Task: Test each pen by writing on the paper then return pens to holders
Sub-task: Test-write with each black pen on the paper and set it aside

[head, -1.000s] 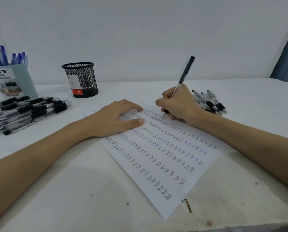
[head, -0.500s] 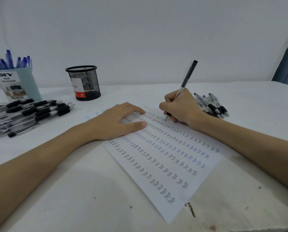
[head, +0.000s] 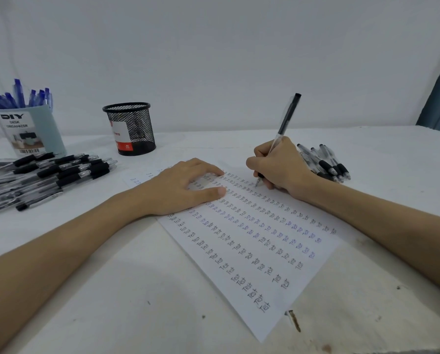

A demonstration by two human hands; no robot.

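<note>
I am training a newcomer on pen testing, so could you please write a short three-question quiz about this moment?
1. True or false: the black mesh cup holds blue pens.
2. Which hand grips the black-capped clear pen?
3. The flat left hand rests on: A) white paper sheet, B) loose black-grip pens, C) pale blue organizer box.

Key: 1 false; 2 right hand; 3 A.

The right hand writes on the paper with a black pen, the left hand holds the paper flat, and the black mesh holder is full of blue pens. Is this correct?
Not quite. In the head view the black mesh holder shows no blue pens; the blue pens stand in the pale DIY organizer. The rest is right: right hand, black pen, left hand, paper.
</note>
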